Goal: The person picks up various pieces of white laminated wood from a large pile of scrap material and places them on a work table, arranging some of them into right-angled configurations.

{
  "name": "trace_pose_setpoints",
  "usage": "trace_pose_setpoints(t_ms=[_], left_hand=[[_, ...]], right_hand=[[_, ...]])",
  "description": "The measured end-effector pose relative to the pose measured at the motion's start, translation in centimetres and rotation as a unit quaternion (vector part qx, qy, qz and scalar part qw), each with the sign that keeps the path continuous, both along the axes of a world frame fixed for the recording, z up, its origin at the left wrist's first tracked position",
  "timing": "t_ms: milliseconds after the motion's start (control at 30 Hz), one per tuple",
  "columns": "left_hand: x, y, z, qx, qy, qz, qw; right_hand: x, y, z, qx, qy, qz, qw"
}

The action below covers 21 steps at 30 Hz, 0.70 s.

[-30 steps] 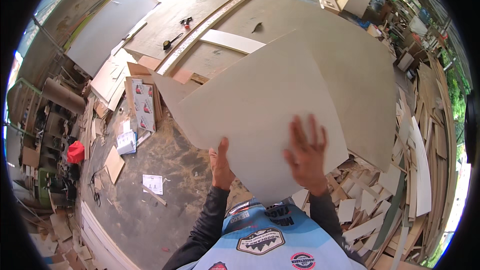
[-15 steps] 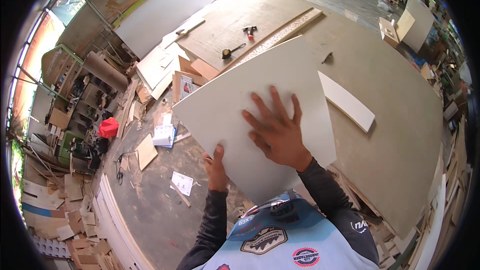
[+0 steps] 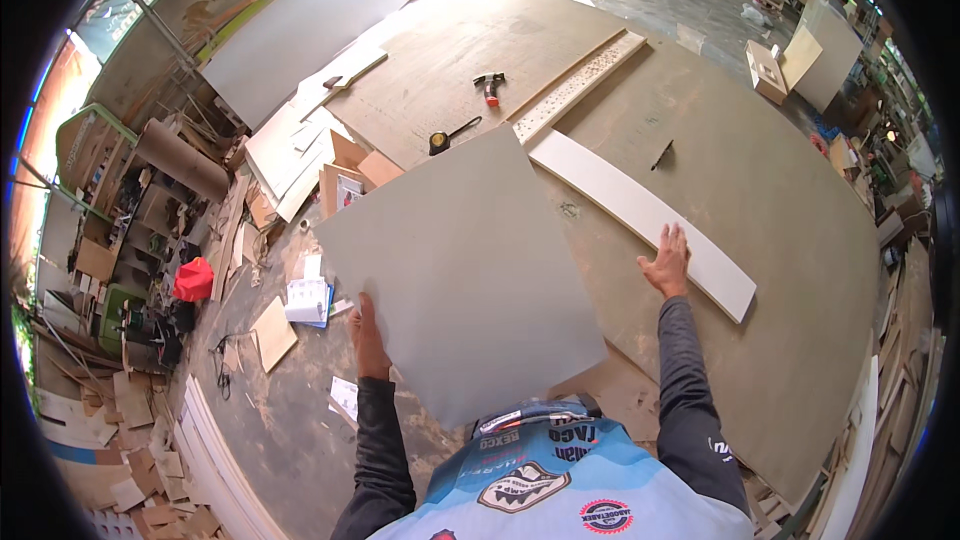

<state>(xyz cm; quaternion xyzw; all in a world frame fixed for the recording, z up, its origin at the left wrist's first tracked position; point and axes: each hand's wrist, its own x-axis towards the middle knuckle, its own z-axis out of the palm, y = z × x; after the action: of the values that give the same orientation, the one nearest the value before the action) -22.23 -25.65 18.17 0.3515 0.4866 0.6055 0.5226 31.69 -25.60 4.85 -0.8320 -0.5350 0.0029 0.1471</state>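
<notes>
A square white-grey board [image 3: 465,270] is tilted in front of my body, its lower edge close to my shirt. My left hand [image 3: 369,338] grips its left edge, thumb on the near face and the other fingers hidden behind. My right hand [image 3: 668,262] is off the board, fingers spread, at the near edge of a long white strip [image 3: 650,217] lying on the large worktable [image 3: 790,210]. Whether the fingertips touch the strip I cannot tell. A hammer [image 3: 489,88] with a red grip and a yellow-black tape measure [image 3: 440,142] lie beyond the board.
A speckled plank [image 3: 580,85] crosses the table behind the strip, and a small dark tool [image 3: 662,155] lies to its right. Offcuts, papers [image 3: 308,300] and a red bag [image 3: 194,280] are on the left. A large white sheet [image 3: 305,30] leans at the back left.
My right hand has left the board's face and moved right to the white strip. The board has shifted left and lower, uncovering more of the strip. My left hand keeps its grip.
</notes>
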Motion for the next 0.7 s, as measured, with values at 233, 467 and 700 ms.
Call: trace_pose_setpoints(t_ms=[233,467,700], left_hand=[[0.2,11.1,-0.3,-0.005,0.048,-0.119,0.992],[2.0,20.1,-4.1,-0.109,0.074,-0.23,0.964],[6.7,23.9,-9.0,-0.13,0.131,-0.314,0.931]], right_hand=[[7.7,6.8,0.9,-0.192,0.082,-0.063,0.976],[4.9,1.4,1.4,-0.118,0.02,-0.042,0.992],[0.5,-14.1,0.7,-0.024,-0.066,-0.148,0.986]])
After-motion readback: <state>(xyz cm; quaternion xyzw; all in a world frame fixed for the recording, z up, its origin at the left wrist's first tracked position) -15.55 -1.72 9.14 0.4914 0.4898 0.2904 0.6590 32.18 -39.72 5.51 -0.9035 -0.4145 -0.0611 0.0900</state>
